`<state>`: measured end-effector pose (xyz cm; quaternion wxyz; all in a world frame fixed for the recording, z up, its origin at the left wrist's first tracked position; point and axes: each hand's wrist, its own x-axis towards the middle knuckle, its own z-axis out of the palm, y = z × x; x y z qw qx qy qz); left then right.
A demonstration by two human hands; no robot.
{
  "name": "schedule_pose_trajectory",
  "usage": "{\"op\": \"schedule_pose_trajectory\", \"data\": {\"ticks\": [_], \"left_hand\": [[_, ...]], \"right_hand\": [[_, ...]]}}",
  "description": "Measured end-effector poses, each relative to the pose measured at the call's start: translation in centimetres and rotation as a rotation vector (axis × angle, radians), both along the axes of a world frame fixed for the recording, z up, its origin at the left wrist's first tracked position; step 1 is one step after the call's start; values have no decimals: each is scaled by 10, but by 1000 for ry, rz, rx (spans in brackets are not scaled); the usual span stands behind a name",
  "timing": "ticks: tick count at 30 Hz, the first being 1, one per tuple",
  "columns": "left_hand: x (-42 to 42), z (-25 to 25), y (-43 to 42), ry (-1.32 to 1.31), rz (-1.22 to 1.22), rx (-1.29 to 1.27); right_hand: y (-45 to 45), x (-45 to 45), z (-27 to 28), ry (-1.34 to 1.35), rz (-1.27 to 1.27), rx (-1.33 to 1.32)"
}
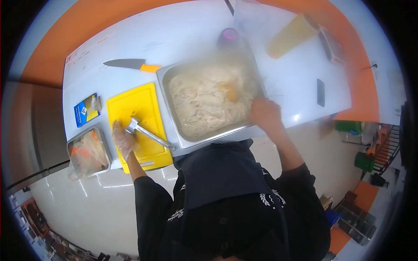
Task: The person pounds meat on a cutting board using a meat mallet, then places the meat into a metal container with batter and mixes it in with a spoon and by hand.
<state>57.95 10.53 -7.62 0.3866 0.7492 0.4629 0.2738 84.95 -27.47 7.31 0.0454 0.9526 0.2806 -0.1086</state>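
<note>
My left hand [124,140], in a clear plastic glove, lies at the left side of a yellow cutting board [150,104], its fingers stretched out and nothing seen in them. Just right of it, a metal meat mallet [150,135] rests across the board, its handle end near the pan. A deep metal pan [174,117] holds pale, creamy pieces that look like meat in batter, with a yellow-orange patch on top. Ungloved, my right hand [264,115] is closed at the pan's near right corner, seemingly round the rim; its fingertips are hidden.
A knife [128,64] with a yellow handle lies behind the board. On the left are a blue and yellow box [87,109] and a small metal tray [105,150] with a plastic bag. A hazy yellowish container [294,37] and a dark flat object [321,92] are right.
</note>
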Motion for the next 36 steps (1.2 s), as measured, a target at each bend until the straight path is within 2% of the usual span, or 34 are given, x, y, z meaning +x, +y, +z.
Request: {"op": "schedule_pose_trajectory", "data": {"ticks": [1,3,6,8,9,11,14,16,19,22,25,28,31,34,36], "left_hand": [[-5,-12,5,140,-51,269],[-11,-28,12,74,-19,170],[3,0,-2,-162,91,-263],[2,3,-3,-115,90,-206],[-5,-11,5,36,32,39],[-7,-18,7,98,-15,192],[4,-11,-1,-218,65,-162],[13,2,-6,-483,187,-515],[9,11,-7,-421,117,-545],[13,17,-13,-368,150,-480],[7,9,-7,-58,16,-48],[13,24,-13,-434,148,-571],[10,27,-13,-70,67,-288],[2,4,0,22,24,-76],[0,-7,4,92,-9,66]], "right_hand": [[1,5,12,-21,-38,-27],[3,14,12,-41,-59,-52],[5,20,-14,-54,-1,-19],[13,21,-32,-71,60,32],[15,23,-42,-57,89,37],[17,23,-50,-29,133,43],[21,10,-41,23,107,-6],[22,2,-35,45,104,-9],[17,0,-30,45,51,16],[14,8,-3,33,-65,-21],[10,18,18,8,-92,-65],[8,22,12,62,-96,-59],[2,30,-28,68,-107,65],[-12,47,-87,77,-103,220],[-15,49,-93,86,-123,320]]}}
